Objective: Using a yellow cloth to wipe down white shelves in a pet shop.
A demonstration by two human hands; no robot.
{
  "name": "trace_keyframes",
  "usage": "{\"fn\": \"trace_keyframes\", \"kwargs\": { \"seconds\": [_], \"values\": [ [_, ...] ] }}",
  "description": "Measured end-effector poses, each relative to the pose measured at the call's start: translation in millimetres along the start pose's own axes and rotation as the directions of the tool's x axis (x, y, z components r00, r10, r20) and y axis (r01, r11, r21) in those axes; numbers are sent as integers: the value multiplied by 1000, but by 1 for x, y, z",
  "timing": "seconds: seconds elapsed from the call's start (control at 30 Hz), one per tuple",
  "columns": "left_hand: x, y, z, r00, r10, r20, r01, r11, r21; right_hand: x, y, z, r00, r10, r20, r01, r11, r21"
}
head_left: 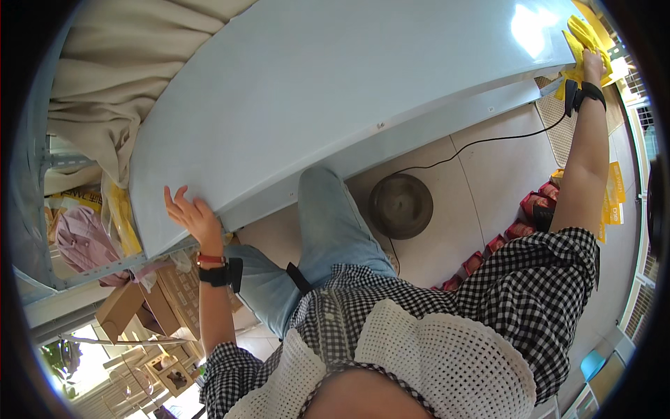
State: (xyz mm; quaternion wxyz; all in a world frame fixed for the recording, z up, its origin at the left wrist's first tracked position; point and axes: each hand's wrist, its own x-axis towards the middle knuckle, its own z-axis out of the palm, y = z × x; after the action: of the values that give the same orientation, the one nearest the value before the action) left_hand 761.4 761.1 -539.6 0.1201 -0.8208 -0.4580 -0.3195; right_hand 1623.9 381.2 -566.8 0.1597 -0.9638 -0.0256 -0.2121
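Gripping a bright yellow, crumpled cloth (582,31), the right hand (594,64) is at the far right end of a long, pale blue, smooth-topped shelf (335,91); the left hand (193,215) (empty, fingers loosely spread) is at its near left end, well apart from the cloth.

Left of the pale tiled floor (488,164), a window (87,342) glared brightly white; right of the floor stood white-framed mesh panels (638,307).

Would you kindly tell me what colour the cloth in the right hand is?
The cloth is yellow, seen in the head view.
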Motion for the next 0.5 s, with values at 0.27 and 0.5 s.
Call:
{"fn": "trace_keyframes", "kwargs": {
  "seconds": [0.27, 0.5],
  "values": [
    [5, 2, 19, 998, 60, -29, -59, 997, 41, -82, -78, 44, 973, -219, 70, 224, 971, -80],
    [12, 2, 31, 994, 87, -62, -85, 996, 22, -211, -174, 7, 986, -153, 62, 144, 981, 128]
  ]
}}
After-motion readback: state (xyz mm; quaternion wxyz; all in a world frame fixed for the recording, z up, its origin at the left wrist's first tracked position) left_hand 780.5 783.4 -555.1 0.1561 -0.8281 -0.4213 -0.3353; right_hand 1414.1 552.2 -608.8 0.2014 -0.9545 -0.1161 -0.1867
